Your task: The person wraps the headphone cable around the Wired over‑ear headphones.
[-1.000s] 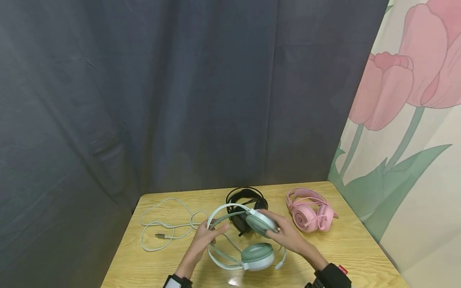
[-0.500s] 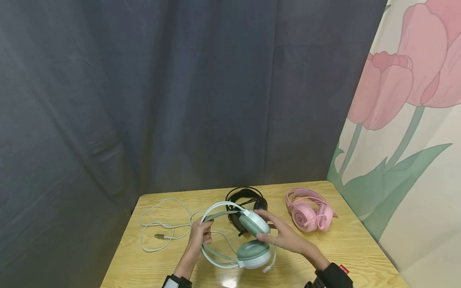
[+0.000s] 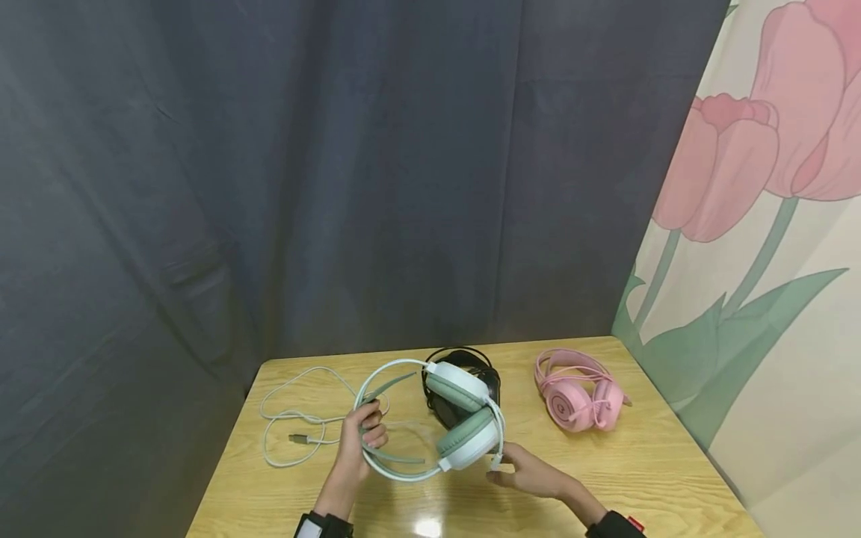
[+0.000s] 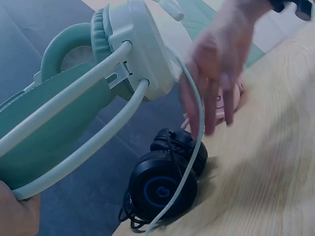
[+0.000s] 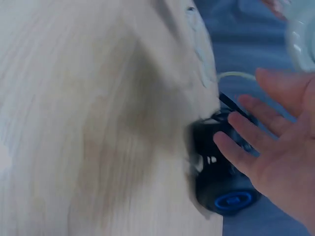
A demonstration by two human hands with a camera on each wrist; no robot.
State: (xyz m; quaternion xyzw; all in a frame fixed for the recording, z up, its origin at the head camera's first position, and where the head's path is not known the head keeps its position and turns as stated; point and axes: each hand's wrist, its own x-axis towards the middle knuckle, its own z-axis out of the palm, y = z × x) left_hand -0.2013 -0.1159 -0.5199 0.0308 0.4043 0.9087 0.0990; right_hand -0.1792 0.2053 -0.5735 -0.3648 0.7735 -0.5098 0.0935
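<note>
My left hand (image 3: 356, 442) grips the headband of the white and green headphones (image 3: 464, 442), which hang above the table with both ear cups to the right. In the left wrist view, part of my left hand (image 4: 18, 211) shows at the headband (image 4: 74, 132). My right hand (image 3: 531, 472) is just right of the lower ear cup, near the microphone boom (image 3: 496, 457); whether it touches the boom I cannot tell. The right wrist view shows the fingers of my right hand (image 5: 280, 142) spread, with nothing gripped.
Black headphones (image 3: 447, 412) lie behind the white and green pair, partly hidden. Pink headphones (image 3: 572, 403) lie at the back right of the wooden table (image 3: 659, 463). A white cable (image 3: 285, 415) with a plug (image 3: 299, 438) loops at the left. A dark curtain (image 3: 403, 187) hangs behind.
The white and green headphones have moved left and tilted, their ear cups now closer together. My left hand has shifted left with them. My right hand has let go of the ear cup and moved lower.
</note>
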